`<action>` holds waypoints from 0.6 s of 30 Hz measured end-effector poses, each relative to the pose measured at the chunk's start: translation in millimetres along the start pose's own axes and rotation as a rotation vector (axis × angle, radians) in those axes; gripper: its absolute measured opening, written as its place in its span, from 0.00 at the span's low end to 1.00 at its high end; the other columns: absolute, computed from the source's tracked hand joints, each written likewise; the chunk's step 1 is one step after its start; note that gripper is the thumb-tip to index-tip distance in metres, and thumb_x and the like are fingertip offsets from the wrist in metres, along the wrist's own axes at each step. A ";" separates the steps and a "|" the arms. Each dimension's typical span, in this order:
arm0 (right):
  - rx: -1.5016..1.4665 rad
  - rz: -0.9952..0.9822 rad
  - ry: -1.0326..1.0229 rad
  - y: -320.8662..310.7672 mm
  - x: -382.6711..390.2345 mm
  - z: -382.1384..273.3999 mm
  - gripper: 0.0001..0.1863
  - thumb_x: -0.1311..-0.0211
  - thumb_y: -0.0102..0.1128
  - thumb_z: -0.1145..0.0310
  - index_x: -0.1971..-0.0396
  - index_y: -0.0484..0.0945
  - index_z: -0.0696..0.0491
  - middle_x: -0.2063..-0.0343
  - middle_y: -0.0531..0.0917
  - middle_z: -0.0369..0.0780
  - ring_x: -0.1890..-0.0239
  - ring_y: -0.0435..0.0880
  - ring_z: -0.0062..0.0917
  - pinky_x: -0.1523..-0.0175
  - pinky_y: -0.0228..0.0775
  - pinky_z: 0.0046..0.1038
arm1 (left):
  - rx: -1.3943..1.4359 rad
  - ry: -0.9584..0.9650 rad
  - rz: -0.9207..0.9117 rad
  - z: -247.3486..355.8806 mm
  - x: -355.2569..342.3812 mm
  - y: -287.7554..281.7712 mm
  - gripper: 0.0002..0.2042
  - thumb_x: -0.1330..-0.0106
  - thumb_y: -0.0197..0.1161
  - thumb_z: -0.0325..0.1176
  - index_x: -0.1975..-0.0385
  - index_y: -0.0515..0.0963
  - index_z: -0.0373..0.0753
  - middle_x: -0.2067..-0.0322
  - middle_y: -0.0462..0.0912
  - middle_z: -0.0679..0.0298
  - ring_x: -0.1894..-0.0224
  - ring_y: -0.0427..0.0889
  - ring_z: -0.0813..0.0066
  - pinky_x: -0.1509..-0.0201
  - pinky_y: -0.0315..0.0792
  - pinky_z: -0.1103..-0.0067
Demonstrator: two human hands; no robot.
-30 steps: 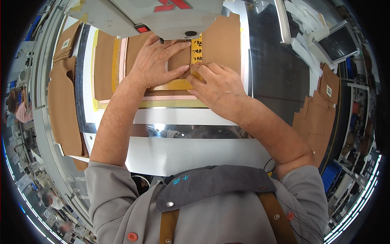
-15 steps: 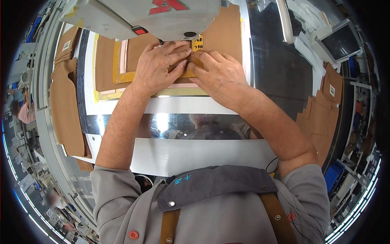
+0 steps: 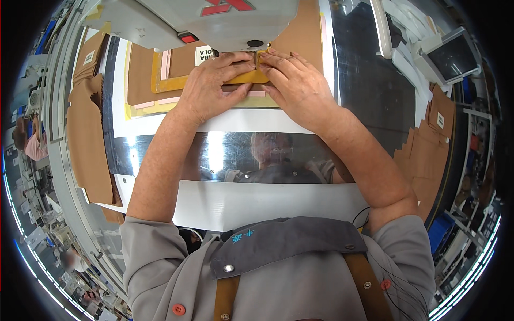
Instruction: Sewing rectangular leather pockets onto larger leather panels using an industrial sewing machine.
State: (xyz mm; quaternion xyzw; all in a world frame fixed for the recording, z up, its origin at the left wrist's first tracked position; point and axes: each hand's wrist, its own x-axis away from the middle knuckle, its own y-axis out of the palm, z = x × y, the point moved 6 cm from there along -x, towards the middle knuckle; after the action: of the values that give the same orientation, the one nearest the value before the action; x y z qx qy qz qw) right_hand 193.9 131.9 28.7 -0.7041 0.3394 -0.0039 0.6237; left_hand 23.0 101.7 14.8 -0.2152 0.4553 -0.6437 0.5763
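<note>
My left hand point(image 3: 211, 85) lies palm down with outstretched fingers over the near bar of a yellow frame point(image 3: 174, 85). My right hand point(image 3: 302, 91) rests just right of it, fingers spread, their tips on the frame near its right corner. Brown fabric point(image 3: 141, 77) is layered in and around the frame, on a white sheet point(image 3: 214, 127). A white label point(image 3: 203, 55) shows on the brown piece beyond my left hand. Right above my fingertips hangs a large grey sewing machine head point(image 3: 230, 29), which hides the far part of the work.
Stacks of brown cut pieces stand at the left point(image 3: 88, 139) and at the right point(image 3: 423, 160). A shiny metal strip point(image 3: 230, 155) crosses the table nearer to me. A monitor point(image 3: 451, 55) stands at the far right, beside crumpled white material point(image 3: 404, 69).
The white sheet, the brown fabric and the yellow frame have slid away from me under the machine head. My right fingers have moved farther forward. The white label has come into view.
</note>
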 end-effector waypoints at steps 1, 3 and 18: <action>0.006 -0.015 0.019 -0.1 -0.5 2.2 0.16 0.34 0.66 0.62 0.50 0.83 0.53 0.47 0.81 0.39 0.41 0.80 0.32 0.30 0.69 0.39 | -0.008 -0.007 -0.013 -1.2 -0.7 1.1 0.20 0.40 0.71 0.38 0.46 0.84 0.46 0.42 0.83 0.71 0.44 0.83 0.65 0.34 0.77 0.68; 0.013 -0.031 0.040 0.0 -1.4 4.9 0.16 0.33 0.65 0.62 0.50 0.84 0.53 0.48 0.82 0.38 0.42 0.80 0.31 0.30 0.69 0.39 | 0.004 -0.042 -0.002 -4.6 -2.4 1.3 0.20 0.41 0.72 0.39 0.47 0.85 0.46 0.44 0.85 0.68 0.46 0.84 0.66 0.37 0.78 0.70; 0.135 -0.012 0.081 7.7 -9.4 22.8 0.18 0.28 0.59 0.61 0.43 0.83 0.50 0.43 0.82 0.37 0.40 0.79 0.27 0.29 0.64 0.38 | -0.229 -0.164 0.080 -17.4 -9.2 -8.1 0.21 0.39 0.70 0.50 0.50 0.89 0.46 0.57 0.86 0.60 0.47 0.81 0.66 0.26 0.62 0.66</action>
State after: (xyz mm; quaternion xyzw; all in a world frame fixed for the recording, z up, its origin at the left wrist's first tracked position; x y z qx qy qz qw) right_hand 192.8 156.4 20.8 -0.6618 0.3592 -0.0591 0.6554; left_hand 6.9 115.5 15.2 -0.3134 0.4853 -0.5443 0.6083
